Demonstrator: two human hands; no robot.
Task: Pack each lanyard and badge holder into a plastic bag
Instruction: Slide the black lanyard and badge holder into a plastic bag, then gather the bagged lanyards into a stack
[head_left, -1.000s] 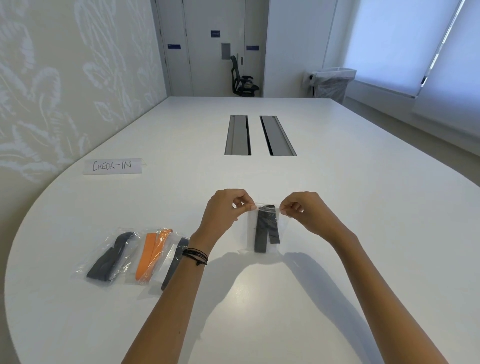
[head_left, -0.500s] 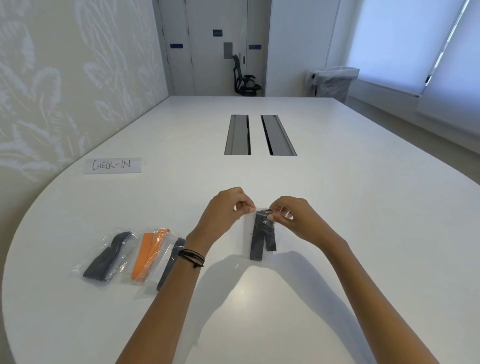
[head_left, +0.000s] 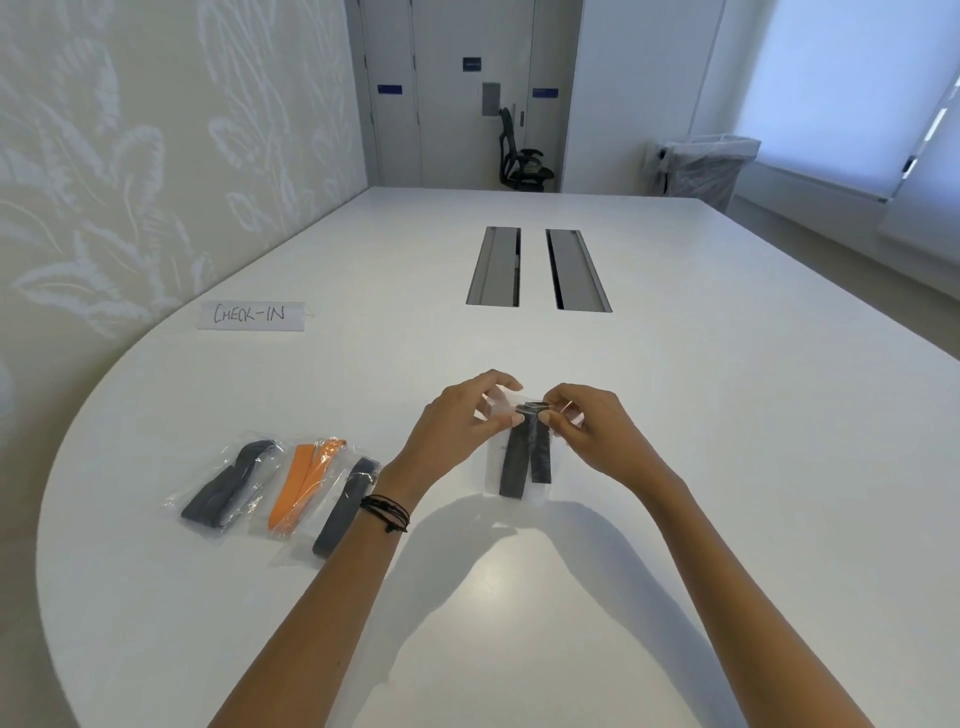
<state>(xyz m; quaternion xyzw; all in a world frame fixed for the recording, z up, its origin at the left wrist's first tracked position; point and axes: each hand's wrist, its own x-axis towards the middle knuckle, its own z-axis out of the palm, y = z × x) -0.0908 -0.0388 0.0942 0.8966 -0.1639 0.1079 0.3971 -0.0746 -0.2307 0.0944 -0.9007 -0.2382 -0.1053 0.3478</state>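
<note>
I've got left hand (head_left: 457, 421) and right hand (head_left: 587, 431) pinching the plastic bag (head_left: 493, 470) top, reckon the dark lanyard (head_left: 514, 462) bunched there could jam the seal.

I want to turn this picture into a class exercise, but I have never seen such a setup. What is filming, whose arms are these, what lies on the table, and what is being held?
There is no machine here. A person wears a wide-angle camera on the head, so the single view looks forward and down over their own arms. The left hand and right hand both pinch the top edge of a clear plastic bag with a dark lanyard inside, over the white table. To the person's left lie three more bags: one holds a charcoal lanyard, one an orange lanyard, and one a grey lanyard. Farther back is a paper sign reading CHECK-IN. The picture does not show clearly whether badge holders are inside the bags.
</note>
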